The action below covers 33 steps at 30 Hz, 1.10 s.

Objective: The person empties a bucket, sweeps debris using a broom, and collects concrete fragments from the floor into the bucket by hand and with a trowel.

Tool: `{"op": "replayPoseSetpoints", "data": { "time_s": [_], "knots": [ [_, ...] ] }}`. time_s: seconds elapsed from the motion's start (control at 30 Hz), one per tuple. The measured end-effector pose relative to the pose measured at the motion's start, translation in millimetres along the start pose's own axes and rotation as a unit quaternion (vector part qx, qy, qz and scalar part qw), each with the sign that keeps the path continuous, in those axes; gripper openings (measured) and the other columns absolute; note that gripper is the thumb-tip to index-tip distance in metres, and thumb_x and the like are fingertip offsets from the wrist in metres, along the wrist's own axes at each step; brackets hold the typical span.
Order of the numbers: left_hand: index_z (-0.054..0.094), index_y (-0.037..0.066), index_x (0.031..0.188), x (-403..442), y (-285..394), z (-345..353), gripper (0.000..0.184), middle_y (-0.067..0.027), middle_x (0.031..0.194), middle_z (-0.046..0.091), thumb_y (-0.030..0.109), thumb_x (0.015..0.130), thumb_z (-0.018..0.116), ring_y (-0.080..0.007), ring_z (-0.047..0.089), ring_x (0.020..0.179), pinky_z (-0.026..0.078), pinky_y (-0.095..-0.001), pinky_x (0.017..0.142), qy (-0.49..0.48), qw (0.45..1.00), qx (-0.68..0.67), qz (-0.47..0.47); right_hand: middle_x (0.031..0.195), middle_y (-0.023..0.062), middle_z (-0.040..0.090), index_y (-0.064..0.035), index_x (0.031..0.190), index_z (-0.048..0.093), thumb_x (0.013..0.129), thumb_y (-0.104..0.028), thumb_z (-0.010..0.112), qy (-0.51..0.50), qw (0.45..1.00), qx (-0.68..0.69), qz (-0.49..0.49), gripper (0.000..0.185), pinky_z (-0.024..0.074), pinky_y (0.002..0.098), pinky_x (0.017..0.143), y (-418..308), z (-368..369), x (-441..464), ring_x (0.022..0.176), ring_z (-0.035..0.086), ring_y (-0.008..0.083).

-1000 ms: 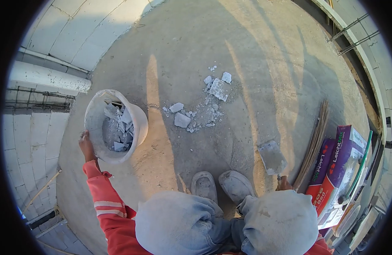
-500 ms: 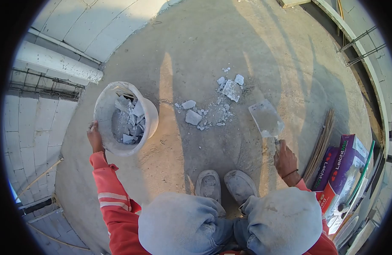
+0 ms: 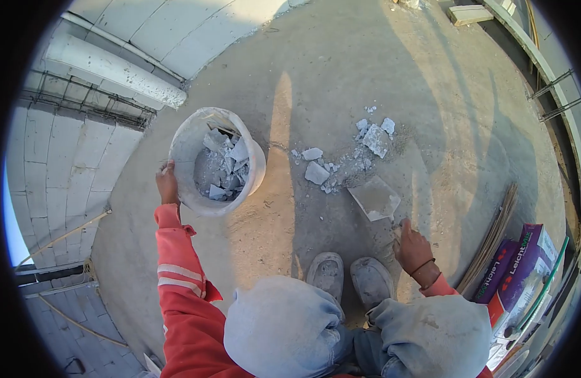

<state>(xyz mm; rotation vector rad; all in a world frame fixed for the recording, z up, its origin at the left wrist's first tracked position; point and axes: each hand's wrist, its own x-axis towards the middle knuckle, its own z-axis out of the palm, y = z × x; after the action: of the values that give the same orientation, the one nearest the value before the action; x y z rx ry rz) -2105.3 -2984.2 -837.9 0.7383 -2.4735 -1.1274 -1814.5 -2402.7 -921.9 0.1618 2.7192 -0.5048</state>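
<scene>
My left hand (image 3: 167,184) is closed on the left rim of a whitish, dust-covered bucket (image 3: 257,167). Broken pale chunks (image 3: 230,157) and powder lie inside it, with a few thin strips near its far rim. In my right hand (image 3: 414,253) is the handle of a trowel, mostly hidden by the fingers. The broad, flat trowel blade (image 3: 374,199) is low over the floor, on the near side of the rubble (image 3: 373,140); whether it touches the floor I cannot tell. Smaller pieces and crumbs (image 3: 317,172) are scattered left of that, between bucket and blade.
Printed bags (image 3: 523,264) and a bundle of thin sticks (image 3: 492,239) lie at the right. A pale block wall (image 3: 69,164) with a white pipe (image 3: 114,69) runs along the left. My dusty shoes (image 3: 372,281) stand on the concrete floor (image 3: 341,69). A wood piece (image 3: 470,14) lies far right.
The trowel blade has swung left and nearer to my feet, now below the rubble. My left hand keeps its hold on the bucket rim. The whole view has shifted, with things appearing further right.
</scene>
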Motion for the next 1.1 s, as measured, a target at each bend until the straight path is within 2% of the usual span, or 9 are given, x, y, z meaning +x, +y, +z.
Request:
{"op": "replayPoseSetpoints", "data": {
  "time_s": [0.1, 0.27, 0.37, 0.43, 0.57, 0.67, 0.8, 0.9, 1.1],
  "knots": [
    [0.059, -0.006, 0.120, -5.0, 2.6, 0.9, 0.053, -0.0204, 0.114, 0.065, 0.038, 0.091, 0.066, -0.0285, 0.060, 0.106, 0.045, -0.0348, 0.092, 0.020, 0.999, 0.032, -0.015, 0.089, 0.0219, 0.065, -0.0023, 0.127, 0.040, 0.084, -0.020, 0.064, -0.071, 0.997, -0.006, -0.035, 0.052, 0.0514, 0.0498, 0.075, -3.7, -88.3, 2.9, 0.082, 0.064, 0.0418],
    [0.060, -0.007, 0.118, -6.5, 3.6, 6.5, 0.051, -0.0219, 0.108, 0.065, 0.034, 0.089, 0.069, -0.0290, 0.061, 0.100, 0.046, -0.0359, 0.089, 0.052, 0.998, 0.024, 0.019, 0.089, 0.0232, 0.064, -0.0016, 0.128, 0.039, 0.082, -0.017, 0.064, -0.014, 0.986, -0.064, -0.153, 0.054, 0.0512, 0.0492, 0.076, -34.5, -159.4, 70.7, 0.086, 0.064, 0.0402],
    [0.060, -0.007, 0.117, -24.5, 15.3, 4.8, 0.048, -0.0209, 0.107, 0.065, 0.031, 0.089, 0.070, -0.0269, 0.061, 0.097, 0.047, -0.0357, 0.086, 0.054, 0.997, -0.036, -0.032, 0.087, 0.0221, 0.065, 0.0007, 0.132, 0.038, 0.083, -0.013, 0.061, 0.051, 0.955, -0.096, -0.276, 0.055, 0.0528, 0.0484, 0.074, -97.0, -158.0, 153.8, 0.085, 0.065, 0.0392],
    [0.060, -0.007, 0.117, -30.7, 1.1, -1.1, 0.046, -0.0194, 0.105, 0.065, 0.030, 0.090, 0.068, -0.0251, 0.060, 0.095, 0.047, -0.0354, 0.084, 0.057, 0.994, -0.077, -0.050, 0.091, 0.0217, 0.067, -0.0029, 0.131, 0.044, 0.089, -0.012, 0.055, 0.077, 0.939, -0.113, -0.316, 0.045, 0.0532, 0.0496, 0.074, -151.7, -147.9, 209.8, 0.089, 0.066, 0.0392],
    [0.056, -0.005, 0.122, -70.0, -35.8, -18.5, 0.040, -0.0160, 0.107, 0.064, 0.025, 0.095, 0.061, -0.0221, 0.061, 0.092, 0.049, -0.0347, 0.078, 0.114, 0.983, -0.121, -0.079, 0.105, 0.0162, 0.068, -0.0083, 0.120, 0.060, 0.091, -0.012, 0.053, 0.103, 0.922, -0.131, -0.351, 0.030, 0.0552, 0.0446, 0.079, -256.9, -131.0, 265.7, 0.097, 0.067, 0.0349],
    [0.055, -0.006, 0.121, -101.5, -43.0, -29.5, 0.039, -0.0156, 0.106, 0.064, 0.024, 0.096, 0.060, -0.0220, 0.060, 0.092, 0.049, -0.0351, 0.078, 0.160, 0.968, -0.130, -0.142, 0.106, 0.0170, 0.068, -0.0084, 0.112, 0.065, 0.091, -0.014, 0.054, 0.060, 0.899, -0.206, -0.382, 0.024, 0.0553, 0.0432, 0.081, -302.9, -109.5, 290.3, 0.099, 0.067, 0.0337],
    [0.054, -0.006, 0.121, -106.8, -66.7, -33.5, 0.040, -0.0150, 0.104, 0.063, 0.025, 0.096, 0.059, -0.0222, 0.060, 0.090, 0.049, -0.0354, 0.079, 0.197, 0.952, -0.165, -0.165, 0.105, 0.0179, 0.068, -0.0068, 0.104, 0.067, 0.091, -0.016, 0.055, 0.038, 0.894, -0.208, -0.394, 0.020, 0.0555, 0.0434, 0.081, -283.6, -105.9, 280.1, 0.099, 0.067, 0.0337],
    [0.054, -0.006, 0.122, -104.9, -43.7, -33.1, 0.040, -0.0155, 0.105, 0.063, 0.025, 0.097, 0.058, -0.0229, 0.060, 0.090, 0.048, -0.0351, 0.080, 0.151, 0.961, -0.182, -0.142, 0.100, 0.0180, 0.068, -0.0056, 0.097, 0.067, 0.089, -0.014, 0.055, 0.005, 0.874, -0.236, -0.424, 0.016, 0.0551, 0.0437, 0.076, -225.5, -143.1, 234.2, 0.093, 0.068, 0.0340],
    [0.053, -0.006, 0.123, -56.4, -15.6, -13.3, 0.041, -0.0173, 0.109, 0.063, 0.027, 0.099, 0.055, -0.0233, 0.060, 0.096, 0.047, -0.0341, 0.085, 0.085, 0.994, -0.072, -0.011, 0.088, 0.0194, 0.067, -0.0064, 0.097, 0.065, 0.087, -0.012, 0.056, -0.090, 0.905, -0.256, -0.327, 0.014, 0.0536, 0.0443, 0.072, -109.9, -182.1, 129.6, 0.086, 0.067, 0.0355]
  ]
}}
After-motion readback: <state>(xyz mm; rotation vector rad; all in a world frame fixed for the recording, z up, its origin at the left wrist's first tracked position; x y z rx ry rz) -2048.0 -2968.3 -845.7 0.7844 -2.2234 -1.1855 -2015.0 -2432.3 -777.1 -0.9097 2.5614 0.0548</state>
